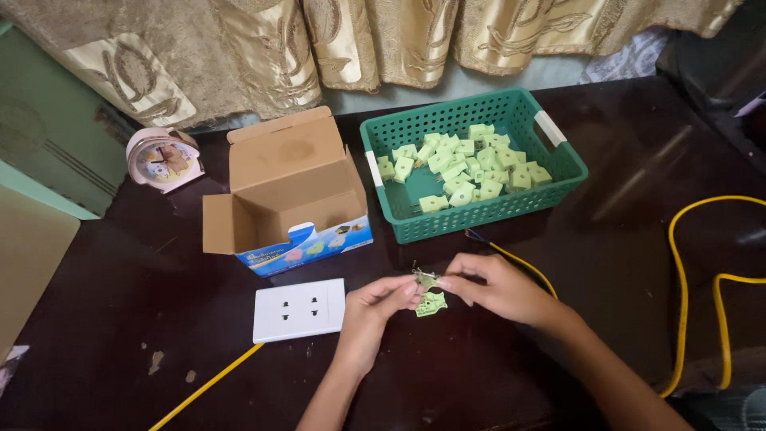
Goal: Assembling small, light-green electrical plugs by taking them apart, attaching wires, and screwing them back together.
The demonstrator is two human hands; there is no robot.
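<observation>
A small pale-green plug part (431,302), metal prongs showing at its top, is held just above the dark wooden table (606,263), between the two hands and in front of the green basket. The left hand (373,310) pinches it from the left with closed fingertips; the right hand (493,286) closes on the metal end from the right, thumb and forefinger meeting over the prongs. Handling so small a piece well appears to call for a firm, steady hold with one hand while the other works only at the metal, kept low over the table so a slip costs little.

Behind the hands, the green plastic basket (479,215), slotted-sided with white handle grips, holds a loose heap of matching pale-green plug parts (467,164), mostly towards its rear and right. To its left an open cardboard box (279,199), flaps up and with a blue printed front, looks empty as far as its inside shows. A white socket plate (299,310) lies flat near the left hand, a yellow cable (203,387) running from under it towards the near edge. Another yellow cable (678,287) loops at the right. A pink alarm clock (163,160) stands at the far left, below gold patterned curtains (383,40).
</observation>
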